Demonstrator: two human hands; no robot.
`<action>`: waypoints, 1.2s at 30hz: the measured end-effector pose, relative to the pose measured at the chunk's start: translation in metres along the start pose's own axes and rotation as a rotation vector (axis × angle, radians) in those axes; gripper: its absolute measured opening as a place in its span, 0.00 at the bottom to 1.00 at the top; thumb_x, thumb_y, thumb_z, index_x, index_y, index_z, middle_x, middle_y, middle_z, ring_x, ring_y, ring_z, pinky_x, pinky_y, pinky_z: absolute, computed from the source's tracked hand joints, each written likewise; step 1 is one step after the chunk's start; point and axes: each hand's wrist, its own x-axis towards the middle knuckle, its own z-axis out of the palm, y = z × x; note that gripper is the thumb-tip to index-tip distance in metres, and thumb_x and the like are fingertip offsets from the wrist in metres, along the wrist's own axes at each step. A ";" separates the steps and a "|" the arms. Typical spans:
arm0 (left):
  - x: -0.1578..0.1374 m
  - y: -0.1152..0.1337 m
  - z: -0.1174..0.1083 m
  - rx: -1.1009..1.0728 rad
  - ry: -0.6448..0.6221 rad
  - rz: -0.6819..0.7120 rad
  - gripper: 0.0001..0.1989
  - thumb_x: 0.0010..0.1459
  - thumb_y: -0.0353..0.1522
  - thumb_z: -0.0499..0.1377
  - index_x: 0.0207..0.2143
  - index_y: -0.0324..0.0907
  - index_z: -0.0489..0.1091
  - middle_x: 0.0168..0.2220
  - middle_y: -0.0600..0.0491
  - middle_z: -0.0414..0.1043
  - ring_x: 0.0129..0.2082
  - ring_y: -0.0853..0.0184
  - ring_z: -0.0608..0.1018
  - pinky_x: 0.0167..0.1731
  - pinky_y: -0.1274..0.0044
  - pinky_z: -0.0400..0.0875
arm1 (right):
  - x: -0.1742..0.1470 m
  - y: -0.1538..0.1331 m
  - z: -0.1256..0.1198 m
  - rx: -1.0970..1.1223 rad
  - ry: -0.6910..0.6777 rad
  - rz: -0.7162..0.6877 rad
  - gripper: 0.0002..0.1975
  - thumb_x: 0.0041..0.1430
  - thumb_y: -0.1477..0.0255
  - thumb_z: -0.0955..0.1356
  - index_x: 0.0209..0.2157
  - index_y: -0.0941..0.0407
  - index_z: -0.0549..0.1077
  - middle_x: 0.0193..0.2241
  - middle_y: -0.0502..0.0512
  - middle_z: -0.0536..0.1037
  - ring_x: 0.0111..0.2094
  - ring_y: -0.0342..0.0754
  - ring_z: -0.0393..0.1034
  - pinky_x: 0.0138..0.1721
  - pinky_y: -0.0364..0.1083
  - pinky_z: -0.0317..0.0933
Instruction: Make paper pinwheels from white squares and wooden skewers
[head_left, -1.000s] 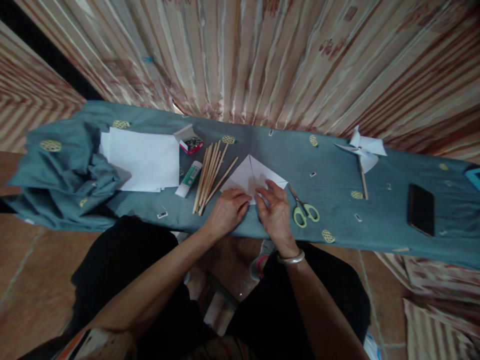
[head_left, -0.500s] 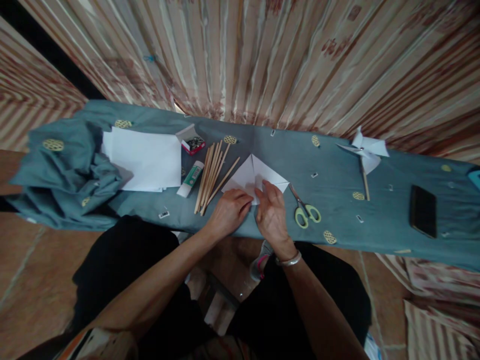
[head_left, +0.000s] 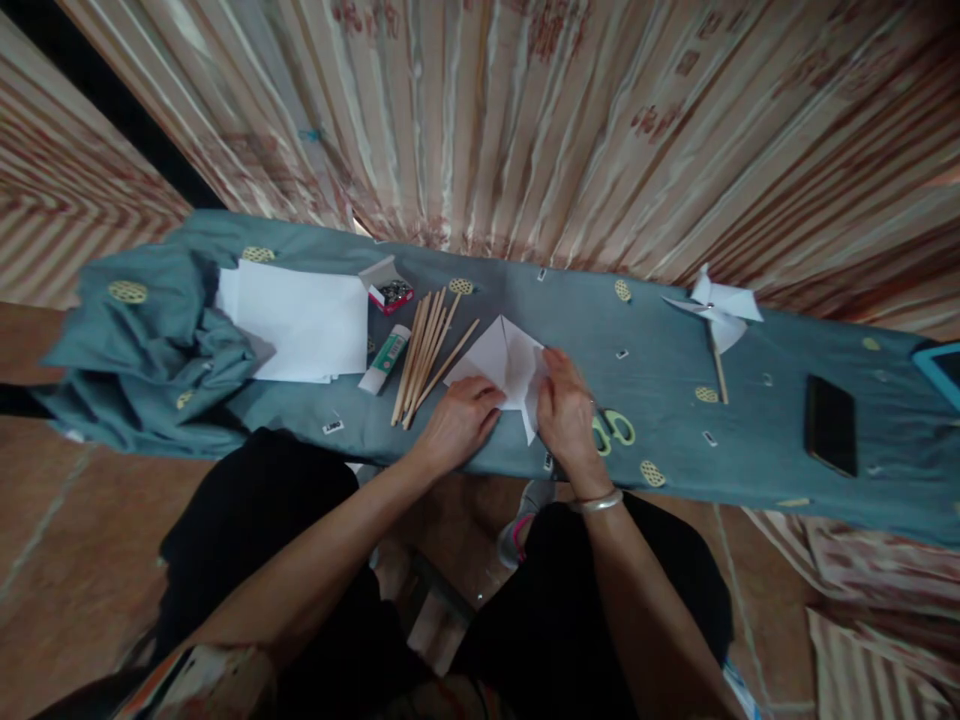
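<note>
A cut and creased sheet of white paper point(head_left: 491, 358) lies on the cloth in front of me, a slit running down from its top corner. My left hand point(head_left: 463, 418), fingers bent together, holds down its lower left part. Around the right side of the sheet, the fingers of my right hand point(head_left: 566, 405) are closed on a paper flap, and a pointed strip hangs below them. Green-handled scissors point(head_left: 621, 426) lie just right of that hand, which hides their blades. Left of the sheet are several thin wooden sticks point(head_left: 426, 350).
A glue stick point(head_left: 385, 358), an opened small box point(head_left: 391, 294) of metal bits and a stack of white paper point(head_left: 307, 325) lie leftward. To the right are a paper pinwheel point(head_left: 721, 312) on a stick, a phone point(head_left: 831, 425) and a blue-edged device point(head_left: 937, 370). A curtain point(head_left: 480, 130) hangs behind.
My right hand has moved outward to the right and grips the sheet's right side, lifting the flap there. It now covers part of the scissors. My left hand stays at the lower left.
</note>
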 end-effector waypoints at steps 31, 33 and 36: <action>-0.004 0.032 -0.016 0.049 -0.084 0.235 0.11 0.60 0.35 0.59 0.42 0.38 0.73 0.41 0.47 0.72 0.44 0.60 0.71 0.43 0.68 0.66 | -0.010 0.031 -0.055 0.079 -0.140 0.384 0.15 0.51 0.64 0.69 0.39 0.55 0.78 0.26 0.53 0.82 0.30 0.52 0.77 0.34 0.47 0.66; -0.005 0.033 -0.012 0.105 -0.120 0.232 0.10 0.60 0.34 0.59 0.42 0.38 0.72 0.41 0.46 0.72 0.44 0.59 0.71 0.42 0.69 0.65 | -0.011 0.030 -0.053 0.109 -0.158 0.383 0.15 0.52 0.64 0.68 0.40 0.55 0.77 0.27 0.53 0.82 0.31 0.52 0.77 0.34 0.47 0.66; -0.003 0.028 -0.007 0.179 -0.122 0.223 0.08 0.62 0.31 0.57 0.41 0.38 0.72 0.40 0.46 0.73 0.43 0.60 0.71 0.41 0.69 0.63 | -0.011 0.029 -0.051 0.113 -0.173 0.356 0.16 0.55 0.63 0.67 0.41 0.56 0.77 0.28 0.53 0.82 0.32 0.51 0.77 0.34 0.46 0.66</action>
